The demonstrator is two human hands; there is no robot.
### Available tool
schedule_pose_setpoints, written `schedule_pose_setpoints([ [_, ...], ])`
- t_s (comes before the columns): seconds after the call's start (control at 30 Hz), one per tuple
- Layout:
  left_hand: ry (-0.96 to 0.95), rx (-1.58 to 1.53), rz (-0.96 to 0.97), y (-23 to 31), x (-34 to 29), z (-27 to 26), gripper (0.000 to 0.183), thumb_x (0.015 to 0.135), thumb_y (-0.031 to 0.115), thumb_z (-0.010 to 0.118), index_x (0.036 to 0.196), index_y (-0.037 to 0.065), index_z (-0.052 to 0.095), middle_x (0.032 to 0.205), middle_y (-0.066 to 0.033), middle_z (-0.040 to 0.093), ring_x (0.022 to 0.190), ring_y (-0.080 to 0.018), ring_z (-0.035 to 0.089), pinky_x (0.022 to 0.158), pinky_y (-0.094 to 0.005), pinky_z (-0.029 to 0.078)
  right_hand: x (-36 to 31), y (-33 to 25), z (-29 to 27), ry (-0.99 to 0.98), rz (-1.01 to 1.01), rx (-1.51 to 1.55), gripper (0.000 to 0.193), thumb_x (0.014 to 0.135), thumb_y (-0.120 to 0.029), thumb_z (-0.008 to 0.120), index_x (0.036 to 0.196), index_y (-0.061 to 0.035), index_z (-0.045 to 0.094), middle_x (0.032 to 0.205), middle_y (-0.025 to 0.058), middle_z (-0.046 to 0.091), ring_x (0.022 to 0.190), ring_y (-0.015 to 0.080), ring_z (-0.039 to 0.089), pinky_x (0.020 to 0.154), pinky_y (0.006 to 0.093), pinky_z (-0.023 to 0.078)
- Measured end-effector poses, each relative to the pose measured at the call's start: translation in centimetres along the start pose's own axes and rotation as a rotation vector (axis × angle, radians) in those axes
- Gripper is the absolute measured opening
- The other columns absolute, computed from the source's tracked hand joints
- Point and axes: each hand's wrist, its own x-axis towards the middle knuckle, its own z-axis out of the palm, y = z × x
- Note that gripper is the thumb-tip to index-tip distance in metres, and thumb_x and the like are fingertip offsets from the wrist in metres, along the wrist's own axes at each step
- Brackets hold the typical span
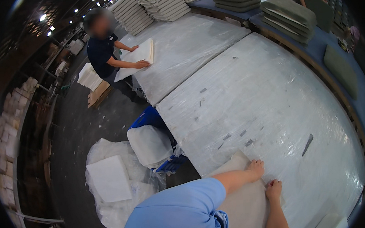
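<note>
Both left grip [257, 170] and right grip [274, 189] pinch the beige pad [241, 205] by its edge — sensible for something seemingly light, soft.

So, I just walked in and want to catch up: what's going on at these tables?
The person in light blue has the left hand and right hand at the right-hand edge of a flat beige piece, which lies on the near plastic-covered table. Whether the fingers grip it is hard to tell. At the far table, a co-worker in a dark shirt is handling a white piece. Left of the near table, a blue bin holds pale pieces.
</note>
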Motion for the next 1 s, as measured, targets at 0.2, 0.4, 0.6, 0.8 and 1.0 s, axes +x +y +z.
schedule_pose_setpoints([
  [0.2, 0.176, -0.2, 0.069, -1.5, 0.6, -0.2, 0.032, 0.087, 0.015, 0.072, 0.118, 0.009, 0.068, 0.123, -0.0152, 0.066, 0.123, -0.0338, 0.058, 0.104, -0.0469, 0.041, -1.2, -2.4, -0.5, 0.286, -0.237, -0.118, 0.033, 0.085, -0.023, 0.075, 0.113, -0.0052, 0.071, 0.118, 0.0203, 0.068, 0.107, 0.0428, 0.065, 0.095, 0.0479, 0.053],
  [0.4, -0.103, -0.461, 0.123, -2.9, 0.6, -2.7, 0.035, 0.089, 0.022, 0.073, 0.12, 0.008, 0.063, 0.109, -0.0194, 0.074, 0.11, -0.0391, 0.07, 0.1, -0.0511, 0.048, 0.8, -2.1, -2.7, -0.046, -0.142, -0.079, 0.038, 0.085, -0.031, 0.075, 0.107, 0.0005, 0.071, 0.101, 0.0214, 0.075, 0.098, 0.0431, 0.069, 0.089, 0.0493, 0.055],
  [0.6, -0.339, -0.333, 0.126, -2.5, 0.5, -3.6, 0.041, 0.088, 0.032, 0.076, 0.122, 0.009, 0.075, 0.121, -0.0165, 0.076, 0.119, -0.0369, 0.069, 0.101, -0.0492, 0.052, 0.0, -2.1, -3.8, -0.178, -0.101, 0.173, 0.038, 0.089, -0.035, 0.074, 0.101, 0.001, 0.072, 0.1, 0.0273, 0.073, 0.1, 0.0461, 0.069, 0.088, 0.0514, 0.053],
  [0.8, -0.301, -0.228, 0.02, -0.4, 1.4, -4.0, 0.031, 0.088, 0.023, 0.073, 0.115, 0.01, 0.08, 0.121, -0.0175, 0.076, 0.117, -0.035, 0.071, 0.095, -0.0507, 0.054, 0.6, -0.6, -5.7, -0.22, 0.0, -0.134, 0.038, 0.096, -0.039, 0.065, 0.104, -0.0024, 0.074, 0.108, 0.0248, 0.073, 0.107, 0.0452, 0.068, 0.091, 0.0515, 0.053],
  [1.0, -0.155, -0.269, -0.011, 0.1, 2.8, -3.4, 0.027, 0.091, 0.014, 0.064, 0.116, 0.008, 0.074, 0.114, -0.0184, 0.076, 0.111, -0.0371, 0.073, 0.09, -0.0511, 0.056, 1.8, -1.9, -2.2, 0.14, 0.272, 0.032, 0.035, 0.102, -0.036, 0.058, 0.106, -0.004, 0.072, 0.107, 0.0238, 0.073, 0.106, 0.046, 0.068, 0.09, 0.0541, 0.052],
])
